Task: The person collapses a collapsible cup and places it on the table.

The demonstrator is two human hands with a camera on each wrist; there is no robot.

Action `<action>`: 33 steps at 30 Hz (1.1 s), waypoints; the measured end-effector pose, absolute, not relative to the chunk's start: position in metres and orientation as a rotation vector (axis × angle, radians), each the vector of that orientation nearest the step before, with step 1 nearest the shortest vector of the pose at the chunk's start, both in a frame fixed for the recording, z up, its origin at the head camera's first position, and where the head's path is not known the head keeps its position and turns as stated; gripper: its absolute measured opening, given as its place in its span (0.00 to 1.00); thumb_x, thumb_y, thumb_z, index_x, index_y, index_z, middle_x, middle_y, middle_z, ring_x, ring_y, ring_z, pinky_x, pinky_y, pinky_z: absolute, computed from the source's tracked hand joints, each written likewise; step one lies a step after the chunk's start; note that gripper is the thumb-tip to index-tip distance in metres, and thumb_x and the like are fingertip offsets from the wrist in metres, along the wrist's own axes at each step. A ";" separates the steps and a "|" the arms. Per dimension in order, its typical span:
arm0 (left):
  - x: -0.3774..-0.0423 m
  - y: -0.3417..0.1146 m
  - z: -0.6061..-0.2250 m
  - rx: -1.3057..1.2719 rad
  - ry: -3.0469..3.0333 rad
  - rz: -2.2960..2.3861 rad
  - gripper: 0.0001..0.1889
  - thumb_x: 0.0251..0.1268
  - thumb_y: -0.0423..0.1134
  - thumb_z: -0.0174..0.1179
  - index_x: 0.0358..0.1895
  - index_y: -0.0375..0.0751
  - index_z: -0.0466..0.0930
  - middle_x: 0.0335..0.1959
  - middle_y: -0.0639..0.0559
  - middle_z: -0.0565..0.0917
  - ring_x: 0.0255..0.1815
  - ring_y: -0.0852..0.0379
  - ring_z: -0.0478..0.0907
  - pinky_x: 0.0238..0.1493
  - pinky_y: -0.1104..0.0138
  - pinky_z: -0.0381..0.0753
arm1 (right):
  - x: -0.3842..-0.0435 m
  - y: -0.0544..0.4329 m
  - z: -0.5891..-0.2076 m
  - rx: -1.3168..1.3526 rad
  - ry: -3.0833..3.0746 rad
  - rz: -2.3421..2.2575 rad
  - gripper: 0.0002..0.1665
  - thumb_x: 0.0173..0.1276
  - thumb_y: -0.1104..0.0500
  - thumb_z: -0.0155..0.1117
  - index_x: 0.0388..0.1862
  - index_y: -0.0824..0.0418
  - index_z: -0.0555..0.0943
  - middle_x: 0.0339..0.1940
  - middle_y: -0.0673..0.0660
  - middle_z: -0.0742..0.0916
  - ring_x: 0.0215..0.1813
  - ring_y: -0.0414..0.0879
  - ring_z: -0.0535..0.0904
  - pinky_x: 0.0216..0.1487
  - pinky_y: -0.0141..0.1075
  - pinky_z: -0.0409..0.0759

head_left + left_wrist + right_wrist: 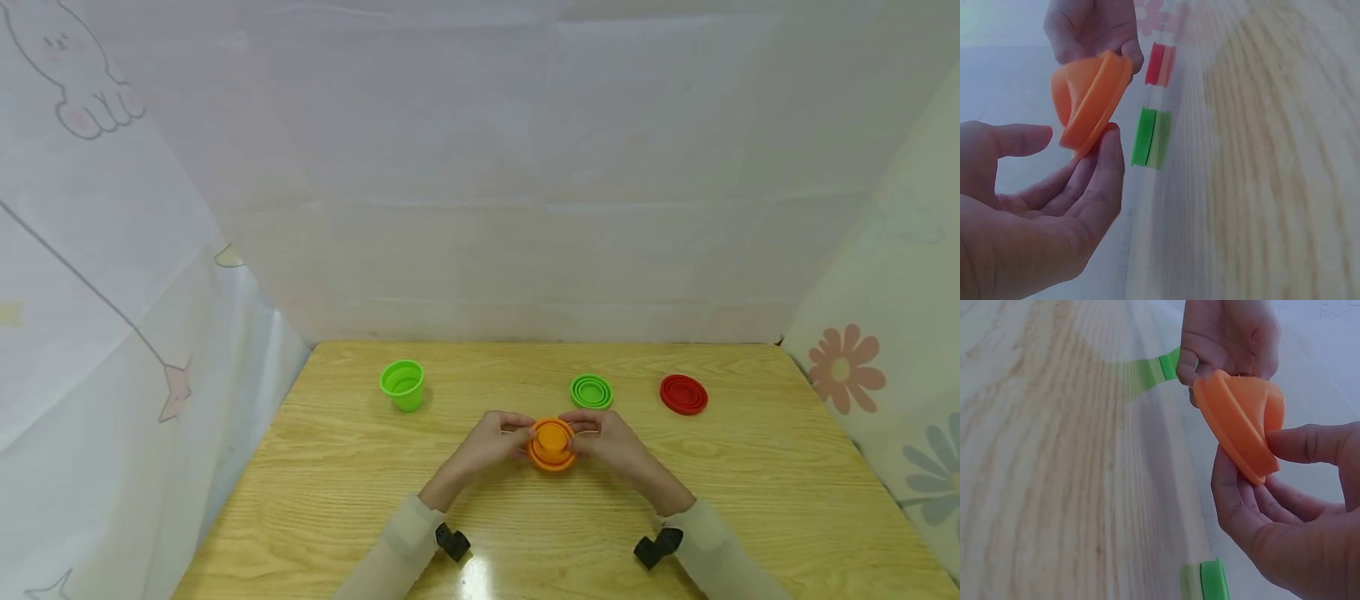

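Note:
An orange collapsible silicone cup [552,443] is held between both hands, above the table in the wrist views. Its middle bulges out past the rim, and its wall looks partly folded and bent. My left hand [486,443] supports the rim with its fingertips from beneath; the left thumb [1025,139] is stretched out near the cup's side. My right hand [617,446] pinches the opposite side, its thumb [1304,442] pressed against the orange wall and its fingers [1241,494] under the rim.
A green cup [405,385] stands expanded at the back left of the wooden table [360,492]. Behind the hands lies a flattened green cup [592,392], with a flattened red cup [683,395] farther right. Printed white cloth [540,183] hangs around the table.

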State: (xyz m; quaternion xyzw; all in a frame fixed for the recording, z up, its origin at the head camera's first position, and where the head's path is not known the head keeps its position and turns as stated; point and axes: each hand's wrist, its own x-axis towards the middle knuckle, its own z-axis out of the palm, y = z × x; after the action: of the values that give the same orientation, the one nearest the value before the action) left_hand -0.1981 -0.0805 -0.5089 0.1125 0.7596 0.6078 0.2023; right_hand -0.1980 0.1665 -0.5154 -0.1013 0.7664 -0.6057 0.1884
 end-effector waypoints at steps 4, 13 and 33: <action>-0.201 -0.084 -0.506 0.349 2.119 1.667 0.19 0.79 0.40 0.60 0.60 0.27 0.84 0.56 0.34 0.88 0.46 0.54 0.89 0.54 0.50 0.92 | -0.199 0.171 -0.512 -0.376 2.128 -1.661 0.28 0.70 0.66 0.66 0.69 0.70 0.78 0.62 0.69 0.86 0.53 0.45 0.86 0.50 0.33 0.89; -0.202 -0.089 -0.504 0.460 2.088 1.553 0.16 0.75 0.41 0.66 0.57 0.33 0.88 0.52 0.39 0.91 0.44 0.58 0.90 0.53 0.51 0.93 | -0.199 0.174 -0.512 -0.509 2.030 -1.619 0.29 0.71 0.65 0.65 0.70 0.71 0.76 0.61 0.69 0.86 0.51 0.43 0.86 0.50 0.36 0.89; -0.201 -0.089 -0.517 0.182 1.903 1.890 0.18 0.76 0.37 0.65 0.58 0.24 0.82 0.47 0.37 0.91 0.39 0.54 0.90 0.52 0.54 0.93 | -0.198 0.174 -0.517 -0.338 1.920 -1.832 0.32 0.77 0.65 0.62 0.74 0.79 0.67 0.58 0.68 0.87 0.50 0.47 0.89 0.57 0.47 0.91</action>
State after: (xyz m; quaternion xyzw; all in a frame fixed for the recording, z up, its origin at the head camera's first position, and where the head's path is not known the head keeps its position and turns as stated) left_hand -0.2012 -0.0894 -0.5166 0.0660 0.6898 0.6851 0.2246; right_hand -0.1978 0.1742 -0.5173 -0.1230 0.6982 -0.6663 0.2311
